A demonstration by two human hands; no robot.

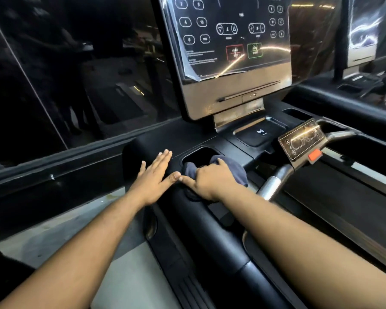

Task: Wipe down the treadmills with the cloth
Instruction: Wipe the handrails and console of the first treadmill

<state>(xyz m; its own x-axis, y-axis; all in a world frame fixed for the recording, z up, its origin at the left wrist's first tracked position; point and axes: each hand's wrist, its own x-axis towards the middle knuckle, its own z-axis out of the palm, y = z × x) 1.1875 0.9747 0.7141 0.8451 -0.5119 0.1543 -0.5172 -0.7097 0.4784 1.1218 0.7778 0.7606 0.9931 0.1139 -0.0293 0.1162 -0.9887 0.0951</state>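
Observation:
A black treadmill (pixel 156 139) fills the view, its console screen (pixel 230 36) rising at the top centre. My right hand (pixel 210 181) grips a bunched dark blue cloth (pixel 236 168) at the near rim of the left cup holder (pixel 198 156), with part of the cloth hanging into the recess. My left hand (pixel 154 175) lies flat with straight fingers on the black console top just left of that holder. The thumb of the left hand touches the index finger of the right hand.
A small control panel (pixel 301 139) with an orange safety clip (pixel 315 155) sits right of centre above a silver handlebar (pixel 274 184). A phone tray (pixel 262 132) lies below the screen. Dark glass wall (pixel 65 74) stands left; another treadmill (pixel 361 81) at right.

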